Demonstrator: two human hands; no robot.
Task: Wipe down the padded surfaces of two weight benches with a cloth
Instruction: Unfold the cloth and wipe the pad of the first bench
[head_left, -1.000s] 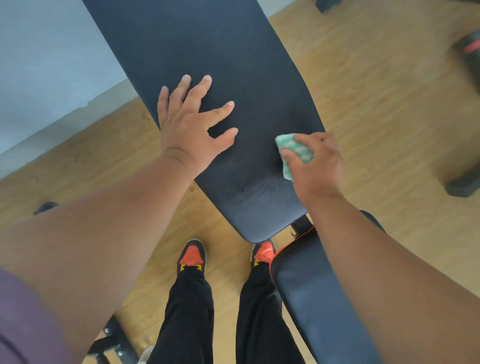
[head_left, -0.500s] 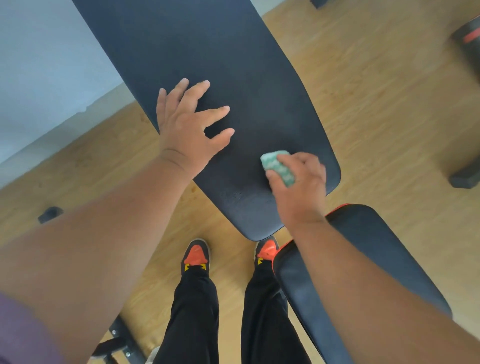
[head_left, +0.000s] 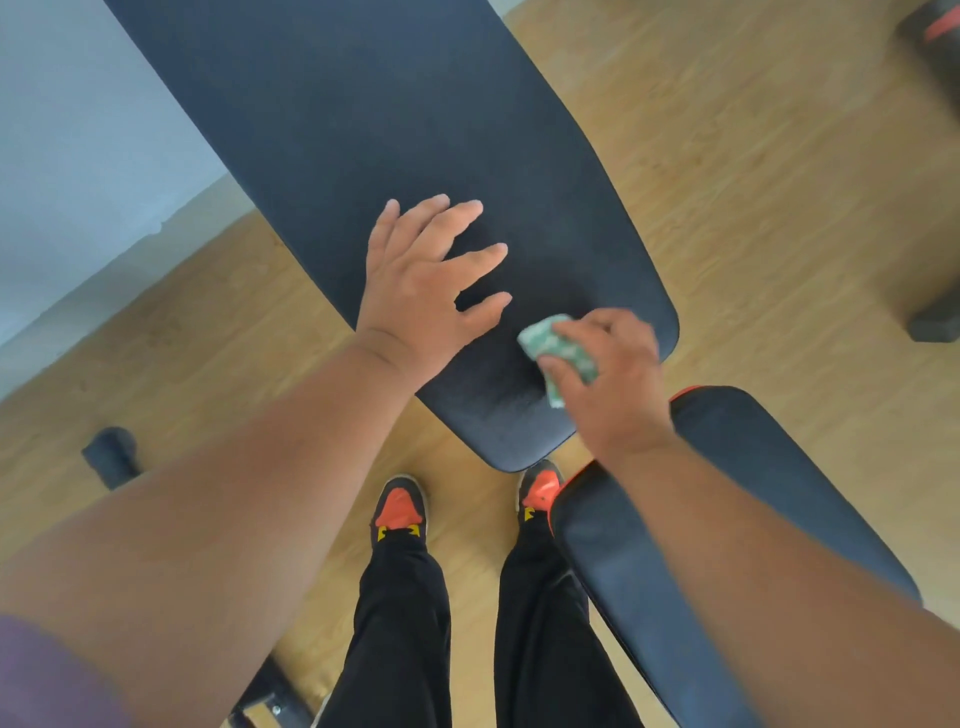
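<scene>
The green cloth (head_left: 558, 353) is being gripped in the right hand (head_left: 608, 384) against the backrest pad (head_left: 395, 130), which is being steadied under the flat, spread-fingered left hand (head_left: 421, 291).

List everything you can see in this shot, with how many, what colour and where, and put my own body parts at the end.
long padded bench back pad: one, black, running from top left down to centre
padded bench seat with red trim: one, black, lower right
crumpled patterned cloth: one, green and white, on the back pad's lower end
wood-look floor: one, tan, under everything
wall: one, pale grey, upper left
shoes: two, black and orange, bottom centre
trousers: one pair, black
left hand: open, flat on the back pad
right hand: grips the cloth
</scene>
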